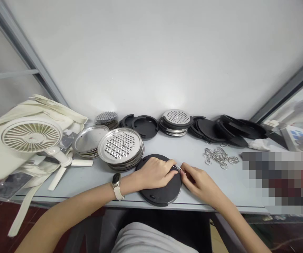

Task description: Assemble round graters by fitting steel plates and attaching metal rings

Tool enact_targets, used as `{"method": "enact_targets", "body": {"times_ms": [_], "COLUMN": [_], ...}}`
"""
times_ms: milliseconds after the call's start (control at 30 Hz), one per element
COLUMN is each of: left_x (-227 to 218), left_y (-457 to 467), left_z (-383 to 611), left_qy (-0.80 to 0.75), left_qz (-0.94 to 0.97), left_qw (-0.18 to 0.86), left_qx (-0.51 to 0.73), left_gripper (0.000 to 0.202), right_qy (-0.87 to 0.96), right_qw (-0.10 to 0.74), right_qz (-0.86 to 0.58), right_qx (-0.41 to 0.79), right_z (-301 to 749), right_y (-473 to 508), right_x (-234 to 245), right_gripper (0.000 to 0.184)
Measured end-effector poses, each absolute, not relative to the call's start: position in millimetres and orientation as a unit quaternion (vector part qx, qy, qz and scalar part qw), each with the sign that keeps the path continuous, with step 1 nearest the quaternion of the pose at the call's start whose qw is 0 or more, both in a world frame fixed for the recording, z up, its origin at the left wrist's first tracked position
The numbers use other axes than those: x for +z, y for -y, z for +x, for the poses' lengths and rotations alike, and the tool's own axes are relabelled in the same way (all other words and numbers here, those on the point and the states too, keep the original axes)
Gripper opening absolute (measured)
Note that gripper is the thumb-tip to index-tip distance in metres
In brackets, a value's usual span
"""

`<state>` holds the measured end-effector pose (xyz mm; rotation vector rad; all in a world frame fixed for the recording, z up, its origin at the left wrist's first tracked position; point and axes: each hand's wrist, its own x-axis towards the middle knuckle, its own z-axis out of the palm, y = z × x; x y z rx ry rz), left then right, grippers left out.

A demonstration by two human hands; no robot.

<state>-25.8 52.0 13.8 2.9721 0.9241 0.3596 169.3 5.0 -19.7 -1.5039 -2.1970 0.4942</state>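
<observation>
On the counter (193,144), the left hand (154,173) rests with fingers together on a black disc (162,194), while the right hand (200,184) clamps a small metal piece (178,167) at its rim between its fingers (185,170).

Pixelated blur (280,182) hides the lower right corner.

I count one left hand (154,173) and one right hand (201,184), one watch (116,181), one fan (31,135), one black disc (162,196) at the desk's (220,189) front edge, four stacks of round metal plates (120,147), and one heap of metal clips (220,158) toward the desk's right side
</observation>
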Motion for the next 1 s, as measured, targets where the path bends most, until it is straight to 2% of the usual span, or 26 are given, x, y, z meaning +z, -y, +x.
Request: {"method": "enact_targets", "body": {"times_ms": [300,567,1000], "left_x": [14.4,13.6,15.1], "left_y": [-52.0,-52.9,-51.5], "left_z": [-25.9,-26.2,-26.2], "left_qy": [-0.294,-0.291,-0.290], "left_qz": [0.949,0.950,0.950], "left_qw": [0.002,-0.002,-0.005], "left_qx": [0.113,0.112,0.113], "left_gripper": [0.028,0.028,0.027], "right_qy": [0.780,0.779,0.773], "right_qw": [0.233,0.236,0.240], "right_qz": [-0.543,-0.542,-0.552], "right_qx": [0.208,0.209,0.198], "right_z": [167.2,168.5,167.6], "right_y": [-3.0,-3.5,-2.7], "right_x": [-15.4,-18.0,-17.4], "right_gripper": [0.008,0.014,0.013]}}
